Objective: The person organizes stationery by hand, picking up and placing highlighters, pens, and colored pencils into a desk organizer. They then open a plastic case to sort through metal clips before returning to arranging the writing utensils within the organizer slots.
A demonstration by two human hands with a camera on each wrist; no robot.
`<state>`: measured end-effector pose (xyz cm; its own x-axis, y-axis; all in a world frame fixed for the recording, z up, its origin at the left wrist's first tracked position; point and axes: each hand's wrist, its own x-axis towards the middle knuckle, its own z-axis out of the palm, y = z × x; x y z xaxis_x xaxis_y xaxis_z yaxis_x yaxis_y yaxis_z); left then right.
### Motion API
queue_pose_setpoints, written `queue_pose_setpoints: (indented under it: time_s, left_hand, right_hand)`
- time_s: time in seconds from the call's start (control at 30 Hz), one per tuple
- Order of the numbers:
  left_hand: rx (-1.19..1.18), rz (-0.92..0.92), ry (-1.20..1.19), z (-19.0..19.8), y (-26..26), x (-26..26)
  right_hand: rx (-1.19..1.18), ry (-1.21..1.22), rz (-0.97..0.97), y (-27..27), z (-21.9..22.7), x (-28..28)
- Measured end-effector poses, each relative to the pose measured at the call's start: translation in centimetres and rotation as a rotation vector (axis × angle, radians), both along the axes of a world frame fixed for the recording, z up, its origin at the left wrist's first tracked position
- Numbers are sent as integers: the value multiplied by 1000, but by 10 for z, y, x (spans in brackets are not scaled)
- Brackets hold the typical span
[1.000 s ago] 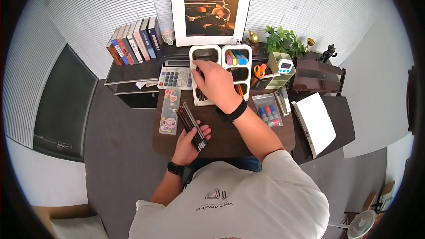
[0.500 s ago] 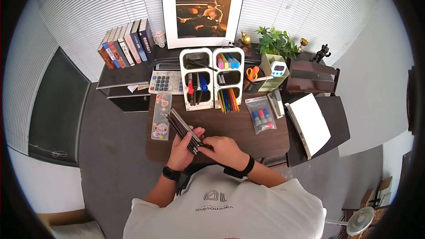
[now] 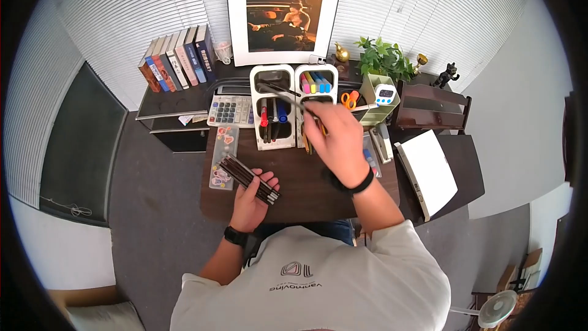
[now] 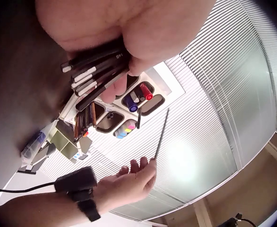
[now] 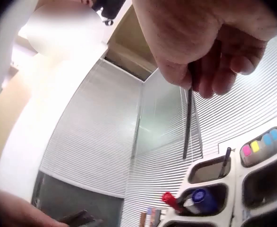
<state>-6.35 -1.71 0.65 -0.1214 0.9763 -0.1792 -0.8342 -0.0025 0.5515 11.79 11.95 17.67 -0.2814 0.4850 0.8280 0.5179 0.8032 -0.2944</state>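
Note:
My left hand (image 3: 247, 209) grips a bundle of several dark pencils (image 3: 242, 175) low over the near side of the desk. Their silvery ends show in the left wrist view, one barrel marked 14B. Up over the white desk organizer (image 3: 275, 145), my right hand (image 3: 344, 147) pinches a single dark pencil (image 5: 188, 125) between thumb and fingers. It points toward the organizer's back left compartment, where another dark pencil (image 5: 225, 161) leans. Red and blue markers (image 5: 202, 198) stand in the compartment in front, and highlighters (image 3: 315, 84) fill the back right one.
A calculator (image 3: 229, 110) and a sticker-covered clear case (image 3: 225, 147) lie left of the organizer. To its right are orange scissors (image 3: 349, 99), a green holder (image 3: 383, 113) with a timer, a stapler (image 3: 382, 143) and a bag of markers (image 3: 370, 158) partly behind my right arm.
My right hand came back from the organizer to the bundle in my left hand, then rose forward again with one pencil. My left hand keeps the bundle, now turned slightly flatter.

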Motion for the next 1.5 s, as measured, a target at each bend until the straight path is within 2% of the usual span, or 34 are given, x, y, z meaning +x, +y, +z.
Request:
queue_pose_setpoints:
  time_s: [0.03,0.13,0.23,0.47,0.73,0.9,0.97,1.03,1.1,1.17,1.23,1.3,1.43,1.5]
  left_hand:
    - [11,-12,-13,-3,1,-1]
    - [14,-20,-21,-5,1,-3]
    - [12,-15,-25,-6,-1,-4]
    - [30,-31,-25,-6,-1,-5]
    - [35,-33,-32,-7,-2,-6]
    - [19,-42,-39,-7,-2,-5]
    - [17,-29,-36,-10,-2,-5]
    - [29,-12,-51,-12,-2,-4]
    - [40,7,-71,-12,1,-2]
    - [64,18,-41,-8,-2,0]
    - [69,-7,-35,-6,-2,-1]
    - [105,-65,-15,-6,1,0]
    - [58,-60,-6,-5,0,-2]
    - [28,-48,-75,-4,-1,-3]
  right_hand:
    - [61,-3,-26,14,-1,-10]
    - [36,-124,-73,37,-9,-25]
    - [-82,-176,-45,45,-16,-39]
    - [-118,-51,250,44,-14,-66]
    - [-156,-56,284,38,-19,-78]
    - [-268,46,327,12,-14,-63]
    - [-202,67,295,-7,-23,-52]
    - [-407,72,352,-38,-36,-32]
    - [-512,-31,412,-63,-56,-21]
    - [-676,-373,347,-85,-68,-9]
    - [-732,-407,291,-94,-92,-7]
    - [-692,-285,266,-94,-112,-4]
    - [-563,-165,182,-91,-99,4]
    - [-657,164,235,-87,-76,10]
